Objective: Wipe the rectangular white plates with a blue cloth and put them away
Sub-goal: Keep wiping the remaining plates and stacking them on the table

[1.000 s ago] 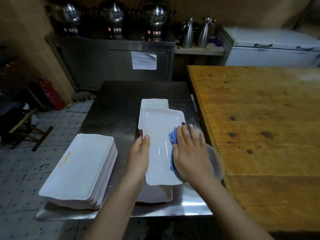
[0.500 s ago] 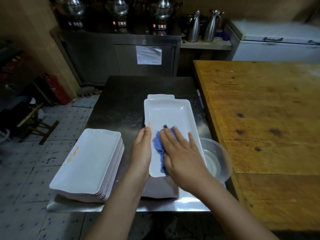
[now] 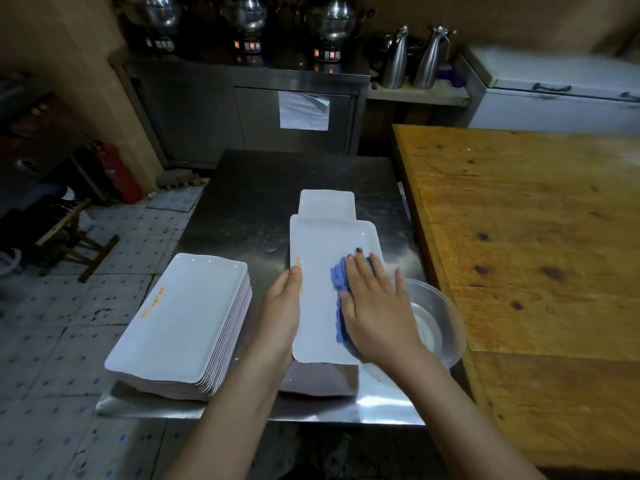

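- Right hand [image 3: 375, 306]: flat, fingers straight and spread, pressing the cloth [image 3: 338, 284] down on the plate [image 3: 323, 251]. One nail is painted dark.
- Cloth: one, blue, soft and bunched. It peeks out past the fingertips and the thumb side of the palm.
- Left hand [image 3: 284, 306]: grasping the plate's left long rim, thumb lying along the edge. The fingers below are hidden.
- Plate: one, white, glossy, rectangular with rounded corners and a raised rim, with a small orange mark by the left thumb. It is held just above the pile [image 3: 327, 202].
- Pile: white rectangular plates on the counter [image 3: 242, 202]. Only its far end and shadowed near end show, so the count cannot be told.
- Stack [image 3: 180, 313]: a second heap of the same plates at the counter's left front corner, with orange print on the top one. It holds many thin rims, too tight to count.
- Bowl [image 3: 441, 306]: one, clear and round, on the counter just right of the right hand.
- Counter: brushed steel, with scattered droplets.
- Wooden table [image 3: 536, 254]: orange-brown, knotted, touching the counter's right side.
- Behind: three shiny steel pots [image 3: 329, 15] and two steel jugs [image 3: 394, 60].
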Demonstrator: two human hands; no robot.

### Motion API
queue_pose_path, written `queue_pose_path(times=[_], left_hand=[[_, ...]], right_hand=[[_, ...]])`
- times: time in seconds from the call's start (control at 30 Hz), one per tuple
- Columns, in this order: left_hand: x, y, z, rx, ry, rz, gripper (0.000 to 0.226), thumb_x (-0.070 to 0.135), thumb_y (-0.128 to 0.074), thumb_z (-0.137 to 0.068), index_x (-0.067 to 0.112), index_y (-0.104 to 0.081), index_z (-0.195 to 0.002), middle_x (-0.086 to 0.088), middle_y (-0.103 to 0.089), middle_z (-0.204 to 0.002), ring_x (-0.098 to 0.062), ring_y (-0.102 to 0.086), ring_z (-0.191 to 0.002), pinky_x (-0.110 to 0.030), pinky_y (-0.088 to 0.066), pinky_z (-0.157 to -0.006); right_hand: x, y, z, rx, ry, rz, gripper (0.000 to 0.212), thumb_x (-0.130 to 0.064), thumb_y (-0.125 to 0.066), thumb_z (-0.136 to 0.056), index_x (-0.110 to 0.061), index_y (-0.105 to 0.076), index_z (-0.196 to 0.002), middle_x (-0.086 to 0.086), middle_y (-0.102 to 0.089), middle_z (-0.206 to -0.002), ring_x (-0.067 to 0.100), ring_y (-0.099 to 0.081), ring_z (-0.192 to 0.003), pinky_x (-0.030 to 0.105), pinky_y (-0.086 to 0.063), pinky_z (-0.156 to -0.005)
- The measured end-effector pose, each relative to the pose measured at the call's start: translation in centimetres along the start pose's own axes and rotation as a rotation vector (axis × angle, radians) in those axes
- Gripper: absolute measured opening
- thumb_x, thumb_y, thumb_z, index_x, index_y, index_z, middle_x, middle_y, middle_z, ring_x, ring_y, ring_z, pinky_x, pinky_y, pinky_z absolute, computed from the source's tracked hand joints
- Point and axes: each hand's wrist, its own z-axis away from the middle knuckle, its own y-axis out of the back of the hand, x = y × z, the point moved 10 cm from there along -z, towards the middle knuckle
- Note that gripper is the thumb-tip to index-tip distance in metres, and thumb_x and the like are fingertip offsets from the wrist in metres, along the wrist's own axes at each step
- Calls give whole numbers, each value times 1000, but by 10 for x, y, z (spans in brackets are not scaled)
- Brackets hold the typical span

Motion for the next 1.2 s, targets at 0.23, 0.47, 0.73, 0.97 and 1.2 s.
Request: queue_pose_path(times=[0.23,0.47,0.73,0.97,1.2], left_hand=[[10,13,-8,71,-36,-49,27,30,-40,-99,22,-60,-82,18,-67,-58,4,-61,-48,-10,-44,-41],[-9,-2,1,8,-53,-118,24,25,-41,-99,22,-63,-89,15,-67,-70,10,-61,-54,-7,-43,-47],[-4,16,-7,77,-45,-94,29,35,-40,-98,24,-63,-83,13,-70,-66,-2,-66,-58,-15,-48,-51],[-20,11,-2,82,-10,-73,24,32,-39,-99,23,-61,-96,13,-67,-71,4,-62,-51,-9,-42,-40],[-23,19,-4,85,-55,-122,24,29,-39,-99,26,-61,-91,14,-67,-77,4,-63,-62,-10,-47,-49]], right_hand=[[-8,-9,9,-93,93,-49,58,-35,-18,-100,-17,3,-151,0,5,-160,16,12,-145,38,8,-114],[20,-5,-13,-28,-49,17,54,-32,-19,-101,-17,-5,-151,-1,-1,-160,18,4,-146,45,0,-116],[-1,-27,24,-93,26,-343,50,-29,-19,-101,-24,-13,-151,-9,-7,-159,3,8,-142,27,8,-110],[31,-16,-1,24,-185,-321,52,-30,-37,-99,-21,-20,-148,7,-3,-158,27,-19,-141,36,-21,-113],[41,4,1,263,-214,-355,39,-21,-52,-94,-13,-46,-132,12,-58,-107,27,-55,-94,37,-45,-77]])
